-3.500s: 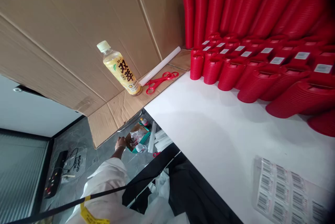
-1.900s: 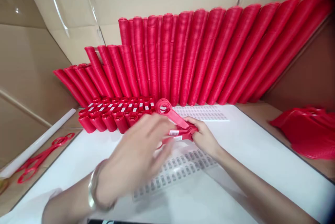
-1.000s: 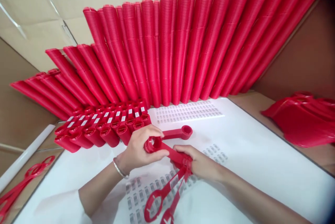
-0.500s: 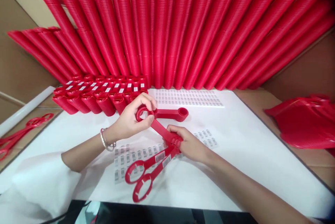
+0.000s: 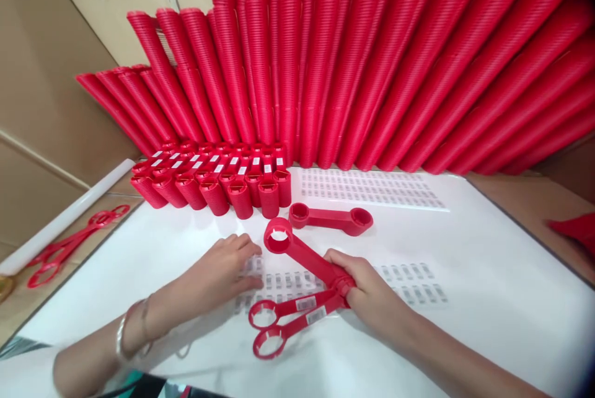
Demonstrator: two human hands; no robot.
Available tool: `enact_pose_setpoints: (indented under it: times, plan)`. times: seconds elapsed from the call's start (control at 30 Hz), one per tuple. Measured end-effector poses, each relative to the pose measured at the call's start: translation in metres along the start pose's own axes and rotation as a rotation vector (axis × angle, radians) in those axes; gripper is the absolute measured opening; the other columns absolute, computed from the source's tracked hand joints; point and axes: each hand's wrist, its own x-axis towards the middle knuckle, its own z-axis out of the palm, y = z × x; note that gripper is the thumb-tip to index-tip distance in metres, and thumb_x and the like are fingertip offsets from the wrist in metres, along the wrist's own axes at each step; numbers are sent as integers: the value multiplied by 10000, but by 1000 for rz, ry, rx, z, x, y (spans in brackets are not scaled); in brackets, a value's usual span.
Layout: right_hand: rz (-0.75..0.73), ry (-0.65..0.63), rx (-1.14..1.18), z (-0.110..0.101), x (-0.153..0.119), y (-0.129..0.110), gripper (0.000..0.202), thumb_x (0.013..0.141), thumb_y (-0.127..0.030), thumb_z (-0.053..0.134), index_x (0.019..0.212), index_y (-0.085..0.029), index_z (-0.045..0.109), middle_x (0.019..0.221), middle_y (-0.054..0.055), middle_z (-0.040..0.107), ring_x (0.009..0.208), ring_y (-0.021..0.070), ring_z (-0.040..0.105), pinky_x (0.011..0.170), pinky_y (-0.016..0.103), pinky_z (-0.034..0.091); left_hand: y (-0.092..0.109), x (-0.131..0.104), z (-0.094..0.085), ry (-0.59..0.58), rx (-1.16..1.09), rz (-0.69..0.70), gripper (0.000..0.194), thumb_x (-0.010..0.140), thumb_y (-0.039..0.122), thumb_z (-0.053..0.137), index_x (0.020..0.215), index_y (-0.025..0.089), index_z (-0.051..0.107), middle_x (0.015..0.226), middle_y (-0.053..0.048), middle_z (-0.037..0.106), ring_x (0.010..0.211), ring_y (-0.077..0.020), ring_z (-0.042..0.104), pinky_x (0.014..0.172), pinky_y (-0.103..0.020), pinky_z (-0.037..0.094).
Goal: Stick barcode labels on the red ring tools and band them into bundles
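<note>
Currently, the right hand point(image 5: 372, 283) is closed around one end of a bundle of red double-ring plastic parts point(image 5: 312, 261), held above the white tabletop point(image 5: 488, 249). The free ends fan out toward the left: a thicker section points up and left, its ring facing the camera, while two thinner arms point down and left. Each thin arm carries a barcode sticker point(image 5: 305, 304).

The left hand point(image 5: 227, 268) is positioned at the left end of the near barcode label sheet point(image 5: 288, 283), thumb and fingers spaced apart. Whether the fingertips grip the sheet cannot be told. A silver bangle point(image 5: 121, 336) encircles the left wrist. The sheet lies flat beneath the held bundle and extends past it on both sides.

Beyond the bundle, a red double-ring piece point(image 5: 331, 218) rests on the tabletop. To its left stand rows of short red stacks point(image 5: 240, 199) bearing white labels. To the right of these rows, a far label sheet point(image 5: 372, 190) lies flat. Tall red stacks point(image 5: 320, 63) form a bank along the rear.

At the left, a white tube point(image 5: 69, 215) lies on cardboard beside loose red ring parts point(image 5: 86, 234). A cardboard wall point(image 5: 46, 75) rises behind them.
</note>
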Motion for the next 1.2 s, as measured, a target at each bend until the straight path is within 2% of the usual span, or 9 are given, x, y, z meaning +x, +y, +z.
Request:
enact_pose_setpoints:
  times: [0.13,0.27,0.43,0.53,0.6,0.7,0.83,0.97,1.2]
  plan:
    - [11,58,-63,-14,11,8,162,571,-36,283,648,-167,338,572,-45,385,532,79,357,488,206,254,-9,32,0,16,-92,74,255,814,229,641,1040,190,530,1006,-40,506,922,-235,483,794,-326,394]
    - [11,74,-49,-20,13,11,155,571,-48,282,652,-168,335,575,-45,390,529,79,356,485,202,255,-12,45,6,94,-172,29,57,872,204,515,908,177,549,882,-29,524,832,-215,505,720,-314,399]
    - [0,72,-80,-18,9,10,176,587,-40,284,669,-172,367,596,-44,443,552,89,414,504,201,294,-7,45,11,217,-47,94,41,840,152,527,824,167,561,885,-43,516,782,-216,481,668,-311,371]
    - [29,86,-116,-19,10,9,188,581,-33,288,670,-175,372,591,-47,445,547,93,428,501,202,302,-3,37,0,282,37,232,129,880,154,462,803,168,564,844,-43,506,762,-215,444,682,-331,328]
    - [55,102,-165,-20,10,6,196,571,-26,292,661,-175,381,590,-47,450,549,94,433,500,202,302,2,30,-10,280,-33,255,155,902,185,447,798,176,562,768,-19,497,710,-195,430,671,-321,314]
    - [81,123,-237,-19,10,-2,198,567,-18,301,648,-173,393,587,-44,482,557,101,453,503,201,307,17,23,-19,283,-360,133,162,911,266,479,799,188,566,637,26,438,585,-150,394,568,-259,312]
    - [54,148,-326,-9,7,-13,198,571,-7,324,651,-172,401,611,-30,526,563,113,470,515,209,311,42,26,-10,214,-833,-26,213,894,344,504,769,178,552,522,67,301,468,-114,296,438,-212,237]
    - [39,160,-316,1,4,-16,207,555,1,324,644,-173,390,613,-21,517,554,116,453,502,211,299,55,35,2,226,-911,-35,213,873,336,521,757,160,552,502,76,285,453,-102,279,429,-203,226]
    - [60,170,-231,4,0,-15,251,551,2,320,683,-174,443,638,-13,536,583,125,478,508,213,307,54,38,3,249,-907,-47,214,862,341,524,758,158,558,494,76,289,440,-99,278,415,-198,229]
